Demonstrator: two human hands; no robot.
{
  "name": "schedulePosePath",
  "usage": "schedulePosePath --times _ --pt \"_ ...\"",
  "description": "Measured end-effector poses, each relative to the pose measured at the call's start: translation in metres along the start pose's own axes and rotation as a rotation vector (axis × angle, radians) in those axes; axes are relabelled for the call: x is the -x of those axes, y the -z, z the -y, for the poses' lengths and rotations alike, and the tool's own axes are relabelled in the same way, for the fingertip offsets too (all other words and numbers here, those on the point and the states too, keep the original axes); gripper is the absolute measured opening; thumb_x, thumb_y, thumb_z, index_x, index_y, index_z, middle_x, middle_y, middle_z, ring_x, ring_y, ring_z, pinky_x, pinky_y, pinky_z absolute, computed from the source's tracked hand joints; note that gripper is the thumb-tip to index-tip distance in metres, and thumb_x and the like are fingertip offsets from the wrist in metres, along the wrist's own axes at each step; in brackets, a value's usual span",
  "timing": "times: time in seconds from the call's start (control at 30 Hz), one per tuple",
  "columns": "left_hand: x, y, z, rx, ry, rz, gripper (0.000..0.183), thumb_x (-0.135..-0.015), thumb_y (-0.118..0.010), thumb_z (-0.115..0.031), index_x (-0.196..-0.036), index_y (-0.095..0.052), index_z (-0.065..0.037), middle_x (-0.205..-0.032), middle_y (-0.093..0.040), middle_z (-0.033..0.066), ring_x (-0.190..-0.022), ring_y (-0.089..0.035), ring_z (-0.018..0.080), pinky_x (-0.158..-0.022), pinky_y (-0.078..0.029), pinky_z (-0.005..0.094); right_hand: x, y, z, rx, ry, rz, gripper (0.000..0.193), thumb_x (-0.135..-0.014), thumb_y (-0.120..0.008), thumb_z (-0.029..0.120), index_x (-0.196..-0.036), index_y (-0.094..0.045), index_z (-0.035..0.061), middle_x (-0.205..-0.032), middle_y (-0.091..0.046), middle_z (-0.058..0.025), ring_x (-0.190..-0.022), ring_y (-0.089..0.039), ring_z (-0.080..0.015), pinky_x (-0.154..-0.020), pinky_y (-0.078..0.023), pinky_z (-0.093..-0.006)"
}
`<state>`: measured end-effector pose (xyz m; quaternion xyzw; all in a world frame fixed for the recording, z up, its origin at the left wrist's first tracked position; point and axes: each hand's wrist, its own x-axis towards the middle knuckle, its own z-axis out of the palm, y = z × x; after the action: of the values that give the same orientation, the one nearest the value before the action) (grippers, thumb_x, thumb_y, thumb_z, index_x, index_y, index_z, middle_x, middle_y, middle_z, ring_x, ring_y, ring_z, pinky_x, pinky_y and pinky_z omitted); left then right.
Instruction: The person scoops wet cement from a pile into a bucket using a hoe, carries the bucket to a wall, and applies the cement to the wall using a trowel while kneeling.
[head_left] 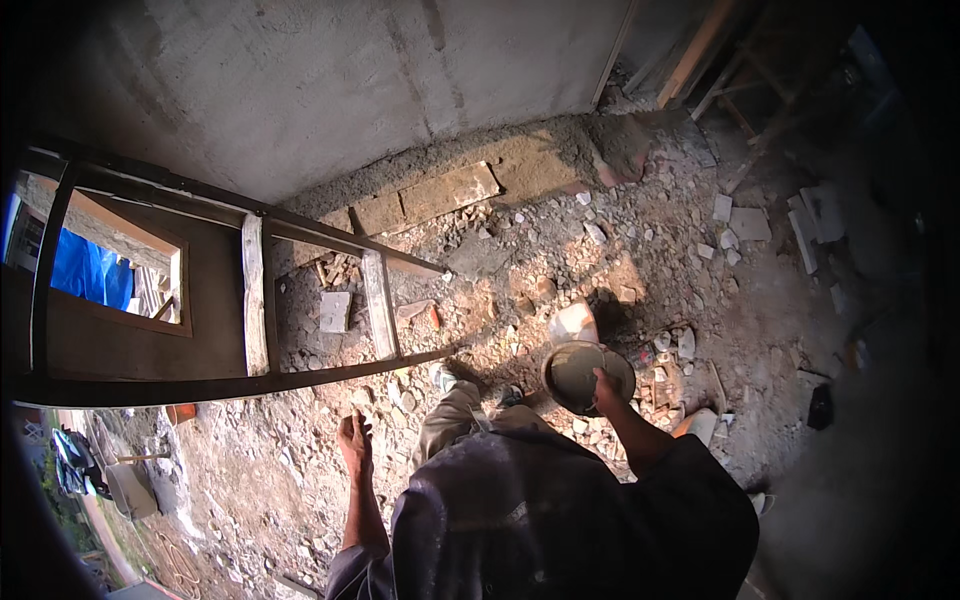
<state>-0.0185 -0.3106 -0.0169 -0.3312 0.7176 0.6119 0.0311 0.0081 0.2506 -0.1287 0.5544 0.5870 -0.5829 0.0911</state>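
My right hand [606, 392] is closed on the near right rim of a round mortar pan [572, 373], dark at the edge and grey inside. The pan hangs in front of my right side, above the rubble. Its grey inside looks like wet mortar, though I cannot tell how full it is. Away to the left, my left hand [355, 440] hangs over the stony ground with its fingers curled in, and nothing shows in it. Just beyond the pan stands a pale bucket-like container [574, 322], partly hidden by it.
A ladder [258, 295] with dark rails and pale rungs slants across my left, its end near my feet. Broken stones cover the ground. Boards [440, 195] lie along the plastered wall [300, 90]. At the far left stands a wheelbarrow-like container [132, 490].
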Motion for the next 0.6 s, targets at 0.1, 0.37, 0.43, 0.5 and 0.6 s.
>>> schedulePosePath --times 0.1,0.37,0.43,0.5,0.6 --pt "-0.027 -0.053 0.055 0.362 0.239 0.234 0.038 -0.097 -0.054 -0.034 -0.116 -0.054 -0.002 -0.106 -0.064 0.0104 -0.093 -0.063 0.0271 -0.08 -0.05 0.0374 0.038 -0.005 0.087 0.248 0.193 0.199 0.027 -0.088 -0.062 0.035 -0.087 -0.056 0.0083 -0.059 -0.041 -0.0009 -0.045 -0.039 -0.0144 -0.039 -0.03 -0.0321" --pt "-0.06 -0.248 0.015 0.875 0.501 1.113 0.064 -0.093 -0.061 -0.02 -0.146 -0.027 -0.016 -0.14 -0.043 0.0122 -0.123 -0.048 0.0352 -0.095 -0.048 0.048 0.35 0.002 0.397 0.935 0.783 0.499 0.026 -0.094 -0.057 0.025 -0.08 -0.062 0.0027 -0.059 -0.045 0.0055 -0.053 -0.04 -0.0046 -0.048 -0.031 -0.0274" --pt "-0.064 -0.268 -0.02 0.946 0.43 1.293 0.053 -0.091 -0.062 -0.017 -0.138 -0.04 -0.009 -0.131 -0.054 0.012 -0.115 -0.057 0.0314 -0.093 -0.051 0.0472 0.415 -0.017 0.461 1.065 1.03 0.489 0.028 -0.093 -0.058 0.025 -0.078 -0.062 0.0028 -0.061 -0.049 0.0041 -0.056 -0.043 -0.0051 -0.051 -0.033 -0.0276" --pt "-0.056 -0.271 -0.078 1.04 0.443 1.364 0.034 -0.088 -0.066 -0.016 -0.118 -0.06 -0.001 -0.112 -0.067 0.0104 -0.1 -0.065 0.0257 -0.09 -0.053 0.0467 0.491 -0.05 0.513 1.194 1.246 0.384 0.027 -0.091 -0.062 0.026 -0.074 -0.061 0.0043 -0.059 -0.048 0.0045 -0.054 -0.042 -0.0048 -0.05 -0.031 -0.0267" --pt "-0.032 -0.257 -0.173 1.215 0.388 1.294 0.038 -0.079 -0.075 -0.023 -0.112 -0.064 -0.006 -0.113 -0.066 0.0139 -0.099 -0.065 0.0298 -0.087 -0.054 0.0492 0.592 -0.082 0.555 1.234 1.481 0.192 0.032 -0.089 -0.064 0.029 -0.068 -0.057 0.0054 -0.056 -0.046 0.0043 -0.05 -0.04 -0.0047 -0.047 -0.03 -0.0265"
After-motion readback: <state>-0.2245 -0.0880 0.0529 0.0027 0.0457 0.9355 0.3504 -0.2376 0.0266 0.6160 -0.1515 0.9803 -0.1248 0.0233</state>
